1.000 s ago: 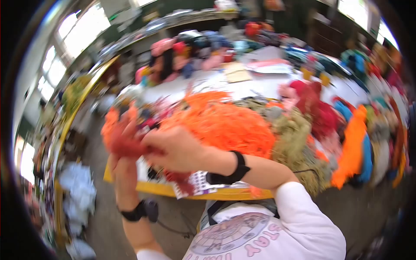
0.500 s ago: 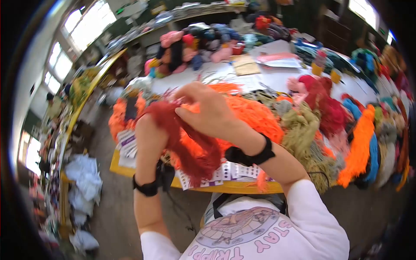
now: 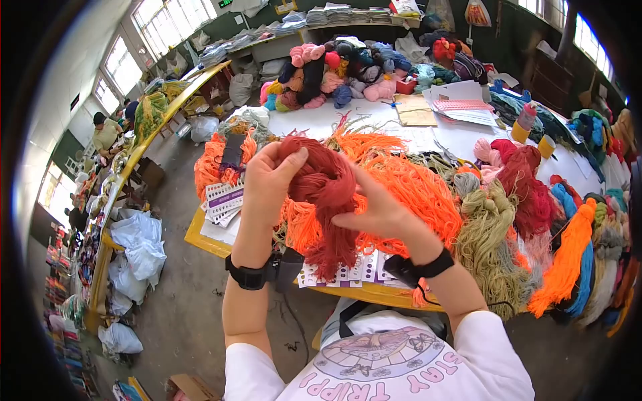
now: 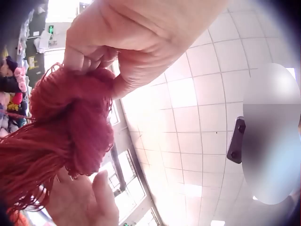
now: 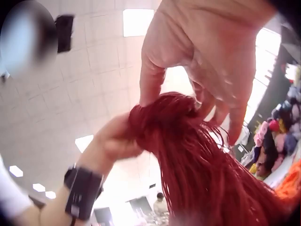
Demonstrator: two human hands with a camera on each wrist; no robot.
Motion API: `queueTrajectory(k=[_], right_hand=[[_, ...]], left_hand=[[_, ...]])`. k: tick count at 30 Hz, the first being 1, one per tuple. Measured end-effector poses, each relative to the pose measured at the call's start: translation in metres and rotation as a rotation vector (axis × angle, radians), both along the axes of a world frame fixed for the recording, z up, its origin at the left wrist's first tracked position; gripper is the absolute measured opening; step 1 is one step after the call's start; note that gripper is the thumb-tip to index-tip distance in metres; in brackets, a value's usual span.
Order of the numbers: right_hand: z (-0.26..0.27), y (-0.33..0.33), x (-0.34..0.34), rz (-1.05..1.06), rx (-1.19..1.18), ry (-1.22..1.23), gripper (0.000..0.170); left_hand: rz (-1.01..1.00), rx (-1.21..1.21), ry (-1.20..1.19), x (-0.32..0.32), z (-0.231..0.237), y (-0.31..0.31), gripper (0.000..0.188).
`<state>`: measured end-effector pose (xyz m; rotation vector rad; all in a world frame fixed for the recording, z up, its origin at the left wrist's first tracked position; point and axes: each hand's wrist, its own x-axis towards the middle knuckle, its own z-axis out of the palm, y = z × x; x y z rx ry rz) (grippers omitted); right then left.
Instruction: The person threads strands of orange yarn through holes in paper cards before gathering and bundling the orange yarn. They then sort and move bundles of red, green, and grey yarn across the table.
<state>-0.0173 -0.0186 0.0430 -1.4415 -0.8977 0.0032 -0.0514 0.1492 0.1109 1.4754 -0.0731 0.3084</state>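
A dark red skein of yarn (image 3: 322, 180) is held up over the near edge of the table, looped into a knot at its top with loose strands hanging below. My left hand (image 3: 269, 175) grips the top of it, thumb in front, as the left wrist view also shows. To the right of the knot is my right hand (image 3: 386, 215), its thumb and fingers spread apart around the skein's side. In the right wrist view, the right thumb (image 5: 151, 87) lies against the knot and the fingers stretch down on its other side. Behind the skein lies a heap of bright orange yarn (image 3: 414, 194).
Shade cards (image 3: 224, 200) lie at the table's left corner, more along its yellow front edge (image 3: 394, 294). Olive yarn (image 3: 491, 224) and an orange hank (image 3: 565, 260) hang over the right side. Scissors (image 3: 447, 152), papers (image 3: 465, 103) and a yarn pile (image 3: 341, 70) sit farther back.
The red skein has turned from a loose drape over the left hand into a knotted bundle hanging down. My right hand has moved down to its right side, fingers spread.
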Motion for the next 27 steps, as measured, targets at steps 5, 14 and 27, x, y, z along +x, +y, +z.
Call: queueTrajectory(k=[5,14,27], right_hand=[[-0.019,0.006,0.013,-0.494,-0.275,-0.097,0.028],[-0.017,-0.041,0.042,-0.805,-0.236,-0.432,0.015],[-0.012,-0.063,0.033,-0.921,-0.158,-0.742,0.018]], left_hand=[[0.025,0.071,-0.031,-0.009,0.015,-0.019,0.022],[0.001,-0.232,-0.281,-0.018,0.041,-0.033,0.023],[0.014,-0.143,-0.361,-0.020,0.073,-0.037,0.034]])
